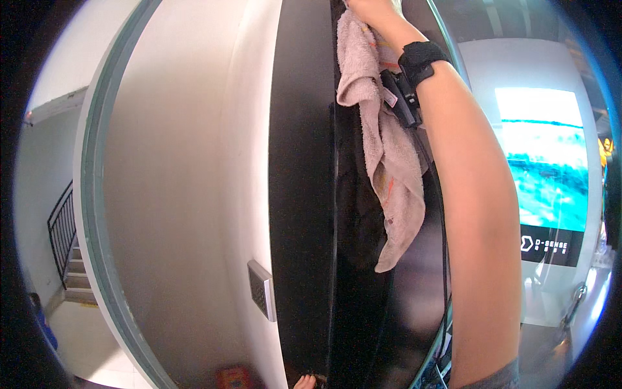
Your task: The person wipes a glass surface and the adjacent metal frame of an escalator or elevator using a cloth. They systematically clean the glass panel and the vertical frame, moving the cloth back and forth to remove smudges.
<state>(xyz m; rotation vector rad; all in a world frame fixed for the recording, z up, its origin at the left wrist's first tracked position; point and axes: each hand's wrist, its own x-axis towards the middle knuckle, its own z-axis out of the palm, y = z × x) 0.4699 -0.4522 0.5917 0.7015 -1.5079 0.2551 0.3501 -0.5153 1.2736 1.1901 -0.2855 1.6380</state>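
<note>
My right hand (373, 10) is raised at the top edge of the view, partly cut off. It grips a pinkish-grey terry towel (399, 194), which hangs in folds down a glossy black panel (357, 301). Around my right wrist is a black strap (423, 61) with a small black device (401, 99) on its inner side. A dark cable (444, 233) runs down from the device along my forearm. Only a few fingertips of my left hand (305, 382) show at the bottom edge, near the black panel's base; the rest of that hand is out of view.
To the left, a matte black strip (302, 194) borders a pale wall (184, 170) bearing a keypad (261, 291). Past a grey-green frame edge (95, 146) are stairs (81, 277) with a black railing (62, 233). On the right, a lit display (544, 165) shows behind glass.
</note>
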